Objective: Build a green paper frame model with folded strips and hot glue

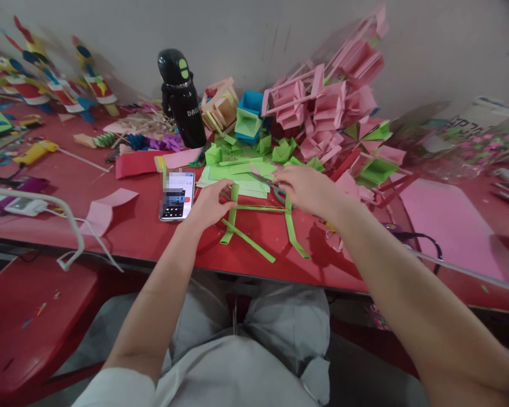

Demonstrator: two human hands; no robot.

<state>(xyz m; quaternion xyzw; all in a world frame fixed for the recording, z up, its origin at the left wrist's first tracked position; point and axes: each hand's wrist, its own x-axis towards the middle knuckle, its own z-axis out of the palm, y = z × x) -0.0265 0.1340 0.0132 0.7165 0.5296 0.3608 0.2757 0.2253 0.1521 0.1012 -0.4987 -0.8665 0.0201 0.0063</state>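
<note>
on the red table (139, 240), a green paper frame (261, 208) looks partly assembled, two upright strips bridged by a crosspiece, the left hand's (210, 204) fingers pinching one upright, the right hand (299, 182) curled at the other, its hold unclear, and one folded strip (254, 245) lying unattached below.
</note>
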